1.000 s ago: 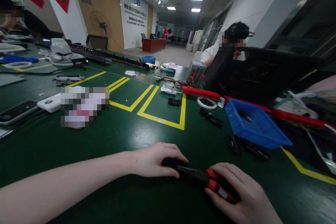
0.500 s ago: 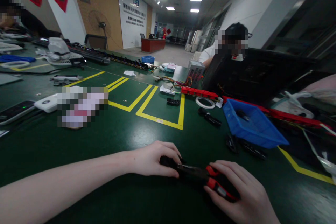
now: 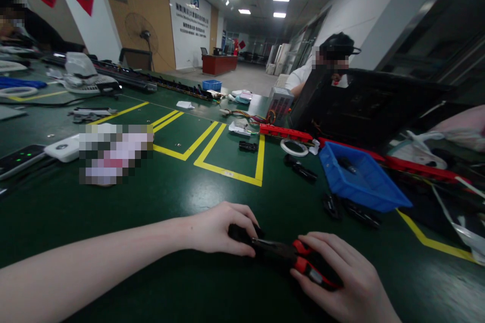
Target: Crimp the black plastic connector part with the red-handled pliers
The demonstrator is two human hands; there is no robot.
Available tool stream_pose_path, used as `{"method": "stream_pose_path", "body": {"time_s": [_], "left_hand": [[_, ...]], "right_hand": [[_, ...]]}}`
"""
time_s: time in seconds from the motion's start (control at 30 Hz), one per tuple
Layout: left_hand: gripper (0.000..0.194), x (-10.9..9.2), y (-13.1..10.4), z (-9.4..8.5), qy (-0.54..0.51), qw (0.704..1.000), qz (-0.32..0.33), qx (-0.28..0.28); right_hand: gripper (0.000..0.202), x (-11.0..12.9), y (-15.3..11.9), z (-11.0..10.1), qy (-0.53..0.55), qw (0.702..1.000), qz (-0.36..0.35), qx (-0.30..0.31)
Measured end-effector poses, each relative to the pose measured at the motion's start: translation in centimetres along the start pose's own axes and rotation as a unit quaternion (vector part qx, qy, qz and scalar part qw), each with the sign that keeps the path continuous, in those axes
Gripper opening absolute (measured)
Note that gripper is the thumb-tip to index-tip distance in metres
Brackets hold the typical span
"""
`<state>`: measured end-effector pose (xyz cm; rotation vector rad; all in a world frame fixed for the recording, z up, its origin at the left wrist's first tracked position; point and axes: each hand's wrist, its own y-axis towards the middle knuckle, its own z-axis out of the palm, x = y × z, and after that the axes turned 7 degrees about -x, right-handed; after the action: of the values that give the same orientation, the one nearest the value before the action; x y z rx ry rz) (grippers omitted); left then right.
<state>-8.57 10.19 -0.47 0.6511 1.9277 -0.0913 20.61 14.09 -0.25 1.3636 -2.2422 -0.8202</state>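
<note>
Low in the middle of the head view, my left hand (image 3: pixel 223 229) has its thumb and fingers closed around a small black part (image 3: pixel 237 233), mostly covered by the fingers. My right hand (image 3: pixel 350 272) grips the red and black handles of a pair of pliers (image 3: pixel 279 253). The pliers' dark jaws point left and meet the black part at my left fingertips; whether they bite on it I cannot tell. Similar black pieces lie further right on the green table: one piece (image 3: pixel 300 167) near a white ring and another piece (image 3: pixel 331 206) beside the blue bin.
A blue plastic bin (image 3: pixel 359 181) with a black piece inside stands at right, before a red strip (image 3: pixel 286 132) and a large black panel (image 3: pixel 375 106). A white ring (image 3: pixel 294 148) lies nearby. Yellow tape (image 3: pixel 227 174) marks the table (image 3: pixel 182 272). Another person (image 3: pixel 299 78) sits behind the panel.
The whole view has shifted slightly left. Both hands keep almost the same pose, with the pliers still against the black part.
</note>
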Motion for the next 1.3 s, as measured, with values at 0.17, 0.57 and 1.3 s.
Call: {"method": "stream_pose_path", "body": {"time_s": [0.17, 0.57, 1.3], "left_hand": [[0.018, 0.03, 0.08, -0.01, -0.011, 1.0, 0.0, -0.014], [0.017, -0.15, 0.27, 0.02, -0.018, 0.999, 0.005, -0.028], [0.016, -0.32, 0.11, -0.02, 0.009, 1.0, 0.02, -0.002]], "right_hand": [[0.033, 0.12, 0.52, -0.24, 0.007, 1.0, -0.002, 0.006], [0.03, 0.1, 0.64, -0.38, 0.042, 0.998, 0.037, 0.025], [0.034, 0.29, 0.41, -0.21, 0.021, 0.999, 0.026, 0.042]]}}
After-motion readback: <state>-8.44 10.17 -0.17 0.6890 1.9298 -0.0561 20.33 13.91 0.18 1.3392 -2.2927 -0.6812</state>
